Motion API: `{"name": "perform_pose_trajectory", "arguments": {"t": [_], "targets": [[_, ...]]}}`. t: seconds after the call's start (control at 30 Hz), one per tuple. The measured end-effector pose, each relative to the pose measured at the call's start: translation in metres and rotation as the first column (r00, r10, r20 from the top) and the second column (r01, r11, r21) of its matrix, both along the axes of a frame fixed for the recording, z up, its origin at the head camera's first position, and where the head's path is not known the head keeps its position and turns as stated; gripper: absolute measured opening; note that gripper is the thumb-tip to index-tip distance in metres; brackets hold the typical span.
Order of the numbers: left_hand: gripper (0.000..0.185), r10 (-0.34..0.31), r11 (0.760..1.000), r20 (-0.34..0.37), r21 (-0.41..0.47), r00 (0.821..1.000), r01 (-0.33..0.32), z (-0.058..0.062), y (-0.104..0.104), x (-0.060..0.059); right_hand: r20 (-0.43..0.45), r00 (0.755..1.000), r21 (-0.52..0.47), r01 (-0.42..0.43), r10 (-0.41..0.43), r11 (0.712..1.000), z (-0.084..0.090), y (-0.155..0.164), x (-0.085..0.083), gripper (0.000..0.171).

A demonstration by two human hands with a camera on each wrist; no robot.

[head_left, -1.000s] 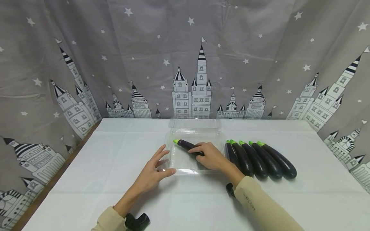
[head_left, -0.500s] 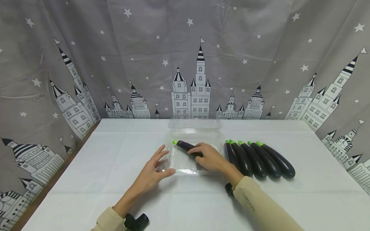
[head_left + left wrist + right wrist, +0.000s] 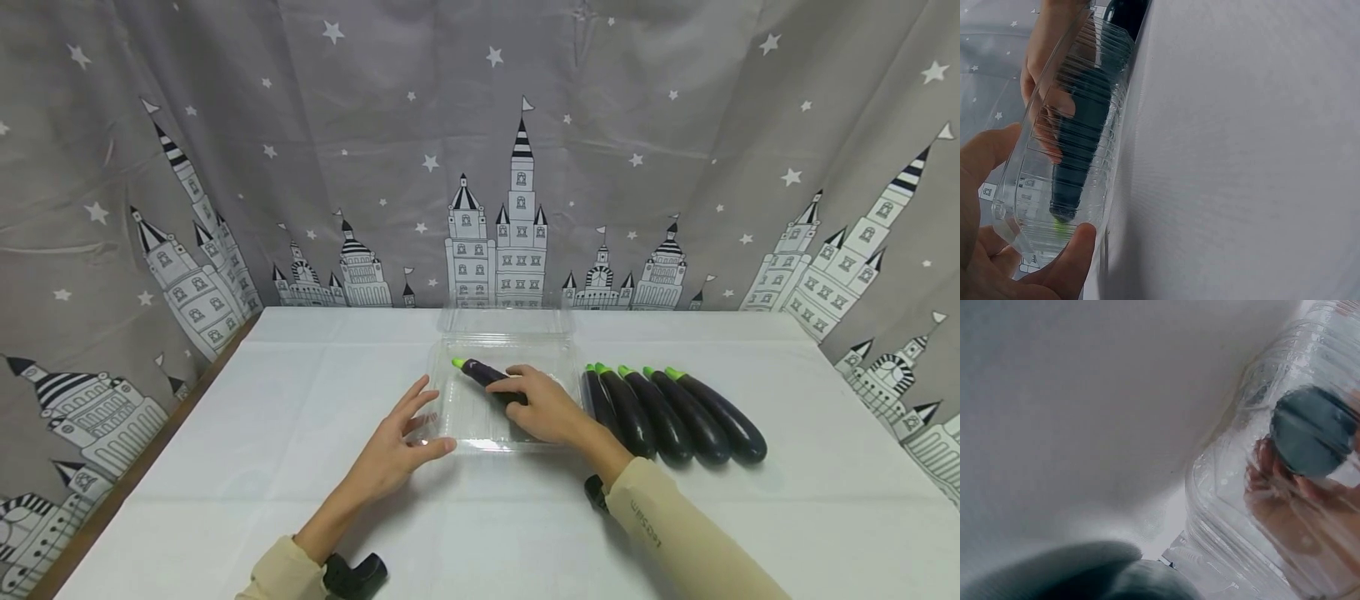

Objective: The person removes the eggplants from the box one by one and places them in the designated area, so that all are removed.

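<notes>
Right hand: I saw my right hand (image 3: 546, 410) inside the clear plastic container (image 3: 450, 425), fingers curled round the dark body of an aubergine (image 3: 483, 374), gripping it. Through the ribbed wall in the right wrist view the aubergine's rounded end (image 3: 1311, 430) showed against the fingers (image 3: 1272, 472).

Held aubergine: it lay slanted in the container, its green tip (image 3: 457, 362) pointing towards the far left corner of the container, its thick end hidden under my hand. In the left wrist view it (image 3: 1082, 150) ran along the inside of the ribbed wall.

Left hand: my left hand (image 3: 397, 446) rested at the near left corner of the container, thumb pressed on the near rim, fingers fairly straight and spread along the left side. It was not closed round anything.

Container: it sat on the white desk (image 3: 225, 433), about midway between the left and right edges and closer to the far edge, its lid (image 3: 506, 321) folded back towards the far edge.

Other aubergines: five (image 3: 675, 412) lay side by side on the desk just right of the container, green tips towards the far edge.

Backdrop: a grey curtain (image 3: 300, 167) with castles and stars hung behind the far edge.
</notes>
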State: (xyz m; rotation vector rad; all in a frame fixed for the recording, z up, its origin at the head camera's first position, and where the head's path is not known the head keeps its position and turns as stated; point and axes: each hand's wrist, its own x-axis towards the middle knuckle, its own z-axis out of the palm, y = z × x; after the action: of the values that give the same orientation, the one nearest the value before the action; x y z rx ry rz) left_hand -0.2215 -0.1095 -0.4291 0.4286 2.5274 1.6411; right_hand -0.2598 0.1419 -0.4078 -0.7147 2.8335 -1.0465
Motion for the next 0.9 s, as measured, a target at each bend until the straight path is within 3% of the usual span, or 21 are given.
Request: {"name": "perform_pose_trajectory", "arguments": {"t": [0.5, 0.9], "targets": [[0.076, -0.015, 1.0, -0.009, 0.009, 1.0, 0.015, 0.0004, -0.0003, -0.0001, -0.001, 1.0, -0.059, 0.02, -0.021, 0.998, 0.0006, -0.0012, -0.0012, 0.041], [0.074, -0.016, 1.0, -0.001, 0.024, 1.0, 0.016, 0.0018, 0.0001, 0.0017, -0.058, 0.997, -0.2, 0.029, -0.041, 0.979, 0.0019, -0.001, -0.002, 0.039]]}}
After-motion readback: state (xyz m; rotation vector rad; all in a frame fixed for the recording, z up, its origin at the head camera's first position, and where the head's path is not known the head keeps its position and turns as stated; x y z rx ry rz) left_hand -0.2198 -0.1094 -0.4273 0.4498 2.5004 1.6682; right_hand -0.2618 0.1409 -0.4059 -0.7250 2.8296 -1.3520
